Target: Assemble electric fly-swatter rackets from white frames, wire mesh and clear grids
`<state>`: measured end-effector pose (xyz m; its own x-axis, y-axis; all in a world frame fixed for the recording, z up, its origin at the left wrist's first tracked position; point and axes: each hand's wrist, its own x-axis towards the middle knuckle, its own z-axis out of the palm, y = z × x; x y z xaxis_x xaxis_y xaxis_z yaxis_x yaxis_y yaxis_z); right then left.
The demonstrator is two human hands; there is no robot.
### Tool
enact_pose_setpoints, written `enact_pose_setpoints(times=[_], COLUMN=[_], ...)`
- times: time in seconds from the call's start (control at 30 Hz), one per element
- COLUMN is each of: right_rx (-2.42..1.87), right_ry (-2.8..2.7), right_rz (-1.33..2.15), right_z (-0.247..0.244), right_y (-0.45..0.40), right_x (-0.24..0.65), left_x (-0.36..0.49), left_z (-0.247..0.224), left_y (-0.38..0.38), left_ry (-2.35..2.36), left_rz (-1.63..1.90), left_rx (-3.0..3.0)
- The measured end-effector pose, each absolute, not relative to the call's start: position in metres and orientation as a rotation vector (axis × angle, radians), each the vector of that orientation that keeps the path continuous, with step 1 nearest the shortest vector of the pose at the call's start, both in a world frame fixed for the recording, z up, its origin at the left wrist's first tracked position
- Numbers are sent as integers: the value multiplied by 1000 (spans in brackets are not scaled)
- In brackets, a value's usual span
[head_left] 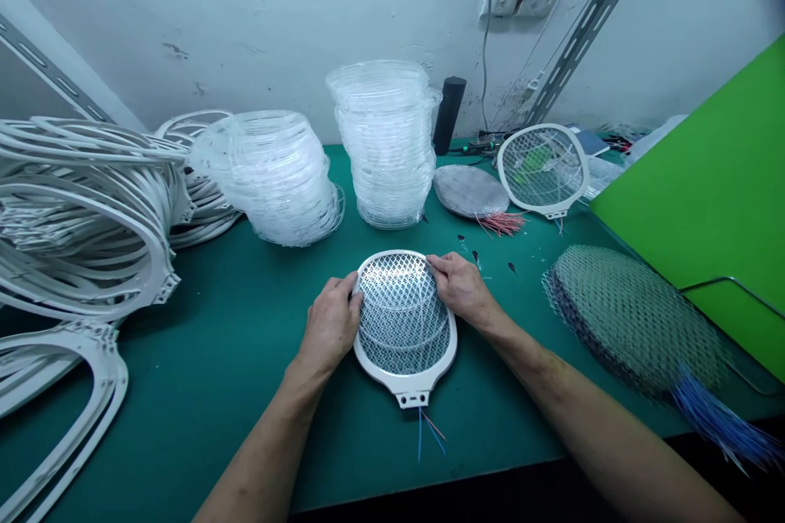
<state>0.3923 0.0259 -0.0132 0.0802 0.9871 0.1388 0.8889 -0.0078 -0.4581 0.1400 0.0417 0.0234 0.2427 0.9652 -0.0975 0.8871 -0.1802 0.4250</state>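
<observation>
A white racket head [405, 327] with metal mesh, like that of an electric fly swatter, lies on the green table in front of me. Blue and red wires [428, 431] come out of its neck, which points toward me. My left hand [334, 317] grips the frame's left rim, thumb over the edge. At the upper right rim, my right hand [463, 284] pinches the frame between thumb and fingers. The undersides of both grips are hidden.
White frames [91, 212] pile up at left. Two stacks of clear plastic rings, one leaning [270, 180] and one taller [385, 147], stand behind. At right are a grey mesh stack [471, 189], another racket head [544, 170], a large mesh stack [638, 319] with blue wires and a green panel [705, 204].
</observation>
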Motion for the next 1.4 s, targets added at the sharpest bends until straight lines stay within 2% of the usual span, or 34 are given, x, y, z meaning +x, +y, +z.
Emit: enact_pose_setpoints(times=[0.57, 0.87, 1.27, 1.4], right_rx=[-1898, -1894, -1894, -1906], right_ry=[-1824, -1853, -1838, -1850], right_rz=[363, 318, 305, 285], right_z=[-13, -14, -14, -13], right_y=[24, 22, 20, 20], right_x=[391, 387, 384, 384], left_x=[120, 123, 160, 170], left_z=[8, 16, 21, 11], left_y=[53, 51, 45, 63], left_ry=[1423, 1438, 1719, 1521], left_rz=[320, 260, 148, 227], left_rx=[2188, 2189, 2586, 2661])
